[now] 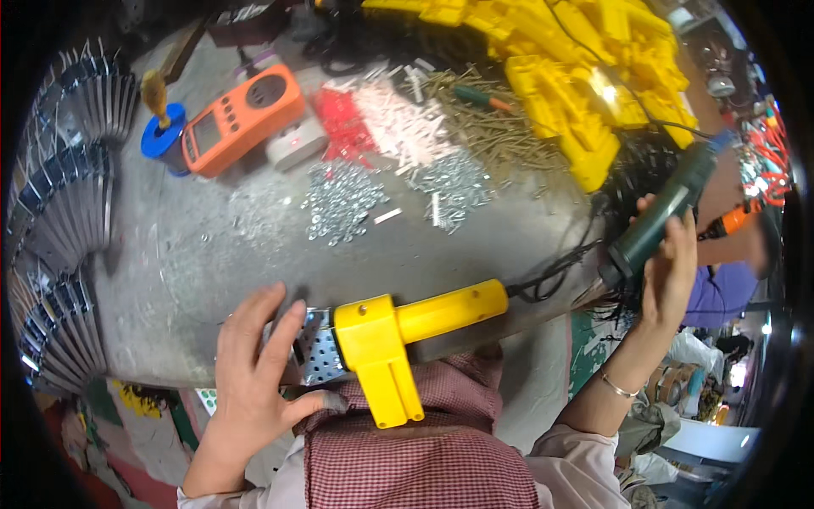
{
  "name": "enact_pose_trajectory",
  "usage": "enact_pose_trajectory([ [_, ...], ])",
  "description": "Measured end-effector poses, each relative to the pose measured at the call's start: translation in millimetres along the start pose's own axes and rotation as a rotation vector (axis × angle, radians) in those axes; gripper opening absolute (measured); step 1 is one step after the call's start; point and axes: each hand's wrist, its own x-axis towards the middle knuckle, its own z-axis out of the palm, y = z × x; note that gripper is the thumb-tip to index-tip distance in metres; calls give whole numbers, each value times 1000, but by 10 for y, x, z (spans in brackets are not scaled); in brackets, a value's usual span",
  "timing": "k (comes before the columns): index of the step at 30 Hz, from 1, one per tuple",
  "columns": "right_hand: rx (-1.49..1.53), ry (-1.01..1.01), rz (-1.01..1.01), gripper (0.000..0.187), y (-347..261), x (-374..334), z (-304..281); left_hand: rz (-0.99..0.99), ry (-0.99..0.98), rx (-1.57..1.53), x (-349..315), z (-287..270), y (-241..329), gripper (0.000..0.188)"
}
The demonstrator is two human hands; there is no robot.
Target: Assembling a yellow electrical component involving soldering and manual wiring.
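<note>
A yellow plastic housing (370,339) with a round handle (454,311) lies at the table's front edge, above my checked apron. A perforated metal piece (322,348) sticks out of its left side, and a black cord (551,273) leaves the handle's right end. My left hand (259,360) is beside the metal piece with fingers spread and thumb apart; whether the fingertips touch it, I cannot tell. At the right, my right hand (668,267) is wrapped round a dark green electric screwdriver (661,216), tilted with its lower end toward the table.
Piles of metal nuts (339,199), small screws (451,188), white sleeves (403,127), red pieces (343,123) and long screws (500,127) lie mid-table. Yellow housings (585,93) are heaped behind. An orange meter (242,119) and blue-lidded pot (164,131) stand left, near metal strips (76,199).
</note>
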Motion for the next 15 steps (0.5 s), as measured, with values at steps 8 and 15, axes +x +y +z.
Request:
enact_pose_trajectory([
  [8, -1302, 125, 49, 36, 536, -84, -232, 251, 212, 269, -186, 28, -104, 58],
  [15, -1097, -24, -73, 29, 875, 175, -150, 553, 500, 508, -359, -145, -196, 22],
])
